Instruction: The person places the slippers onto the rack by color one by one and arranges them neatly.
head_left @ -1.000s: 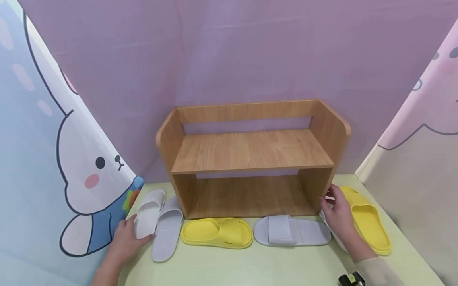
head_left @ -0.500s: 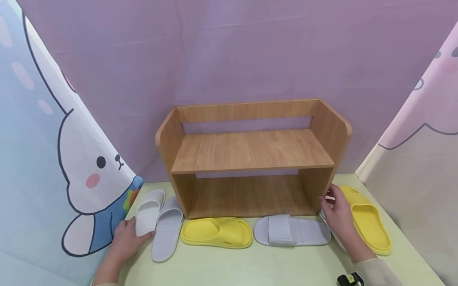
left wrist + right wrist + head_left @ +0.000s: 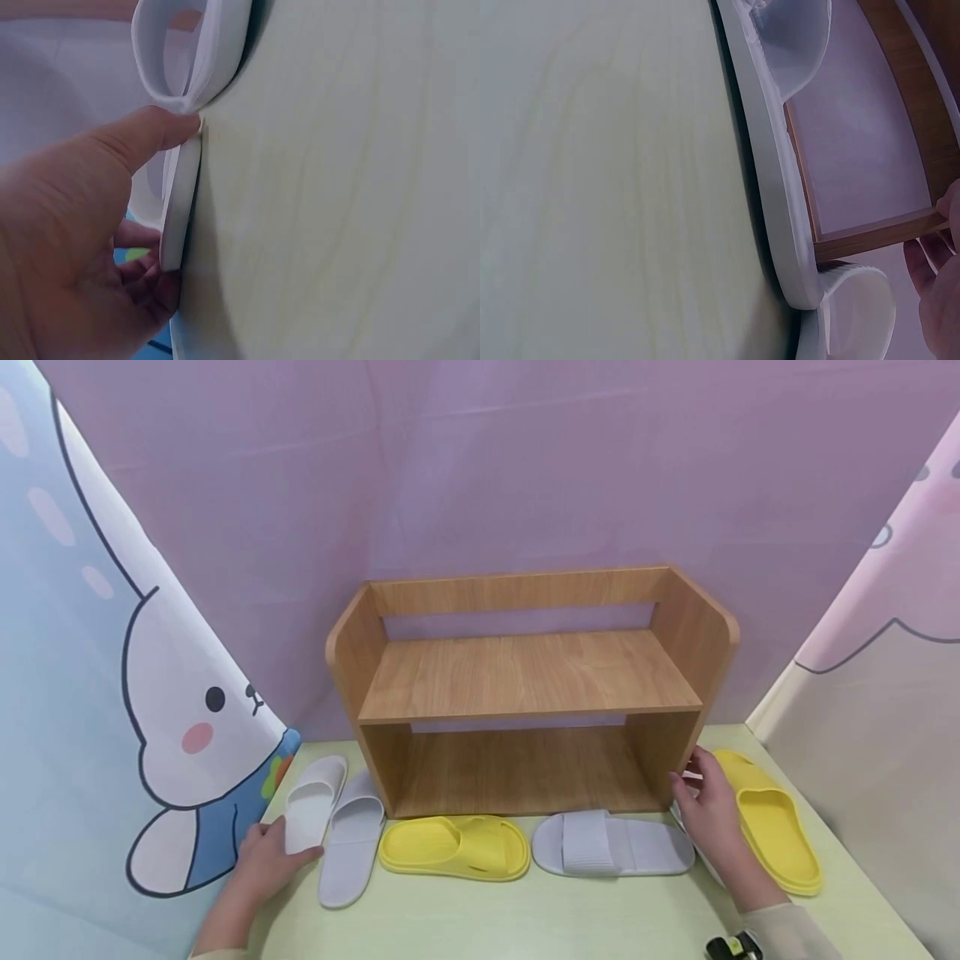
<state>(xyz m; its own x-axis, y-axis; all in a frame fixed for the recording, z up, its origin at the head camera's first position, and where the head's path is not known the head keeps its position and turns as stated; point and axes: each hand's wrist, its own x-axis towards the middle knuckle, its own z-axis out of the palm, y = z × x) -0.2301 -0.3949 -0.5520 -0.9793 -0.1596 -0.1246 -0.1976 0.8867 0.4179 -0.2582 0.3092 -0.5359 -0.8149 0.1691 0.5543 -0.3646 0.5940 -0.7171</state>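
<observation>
My left hand [image 3: 262, 864] grips the heel end of a white slipper [image 3: 306, 822] at the far left. In the left wrist view, the thumb [image 3: 169, 127] lies at one edge of its sole and the curled fingers at the other. My right hand [image 3: 708, 814] holds the front edge of the right side panel of a wooden two-tier shelf [image 3: 525, 672]. The right wrist view shows the thumb and fingers on opposite faces of this panel. Partly hidden behind that hand lies another white slipper [image 3: 702, 857].
Beside the left white slipper lies a grey slipper [image 3: 348, 860]. A yellow slipper [image 3: 405, 846] and another grey slipper [image 3: 645, 846] lie sideways before the shelf. Another yellow slipper [image 3: 776, 839] is at the right. Printed and purple cloths [image 3: 517, 468] enclose the pale table [image 3: 517, 918].
</observation>
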